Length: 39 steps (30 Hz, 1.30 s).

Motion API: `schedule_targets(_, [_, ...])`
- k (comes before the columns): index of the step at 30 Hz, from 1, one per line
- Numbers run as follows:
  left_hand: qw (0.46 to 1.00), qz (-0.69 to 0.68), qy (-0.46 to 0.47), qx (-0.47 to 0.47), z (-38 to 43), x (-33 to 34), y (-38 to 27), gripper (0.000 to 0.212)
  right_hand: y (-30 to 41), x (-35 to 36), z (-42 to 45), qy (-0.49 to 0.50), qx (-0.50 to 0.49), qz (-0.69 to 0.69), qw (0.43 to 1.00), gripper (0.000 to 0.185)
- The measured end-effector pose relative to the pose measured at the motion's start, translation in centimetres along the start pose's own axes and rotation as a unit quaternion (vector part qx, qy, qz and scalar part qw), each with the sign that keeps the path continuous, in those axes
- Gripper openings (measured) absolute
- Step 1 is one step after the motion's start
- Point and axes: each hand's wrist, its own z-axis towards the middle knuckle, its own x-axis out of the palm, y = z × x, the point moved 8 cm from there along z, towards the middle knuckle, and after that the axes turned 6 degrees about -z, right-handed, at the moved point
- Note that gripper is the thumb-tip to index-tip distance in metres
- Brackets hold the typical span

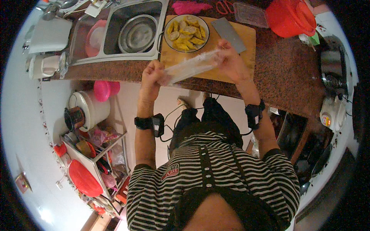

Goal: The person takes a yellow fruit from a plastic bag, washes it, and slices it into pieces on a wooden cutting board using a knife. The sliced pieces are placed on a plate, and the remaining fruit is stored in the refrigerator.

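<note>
Between my two hands stretches a strip of clear plastic film or bag (192,67), slightly blurred. My left hand (153,72) grips its left end, above the counter's front edge. The other end is pinched in my right hand (229,59), over the wooden cutting board (248,55). Just beyond the film, a white plate with a dark rim (165,36) rests on the board. Yellow pieces with a pale filling (186,34) are heaped on it. Right of the plate lies a cleaver blade (228,34), with my right fingertips at or over its near edge.
Left of the board is a sink (111,31) holding a metal basin (138,33). At the back are a pink cloth (190,7), red-handled scissors (225,7), a clear plastic lid or box (251,14) and a red bucket (290,18). Dark cables (170,115) hang near my legs.
</note>
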Motion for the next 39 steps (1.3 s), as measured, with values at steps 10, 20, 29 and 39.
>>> schedule_targets(10, [0.918, 0.226, -0.23, 0.233, 3.3, -3.1, 1.1, 0.014, 0.2, -3.9, 0.2, -0.276, -0.101, -0.387, 0.874, 0.02])
schedule_targets(20, [0.927, 0.251, -0.196, 0.198, 8.1, -5.5, 1.8, 0.034, -3.1, -9.6, 4.6, -0.343, -0.076, -0.347, 0.869, 0.041])
schedule_targets(29, [0.913, 0.283, -0.232, 0.179, 16.2, -9.4, 1.6, 0.046, 1.3, -7.9, 13.6, -0.245, -0.226, -0.434, 0.837, 0.047])
schedule_targets(39, [0.908, 0.316, -0.251, 0.115, 18.3, -8.9, 0.5, 0.057, 1.9, -9.8, 16.4, -0.271, -0.033, -0.553, 0.787, 0.05])
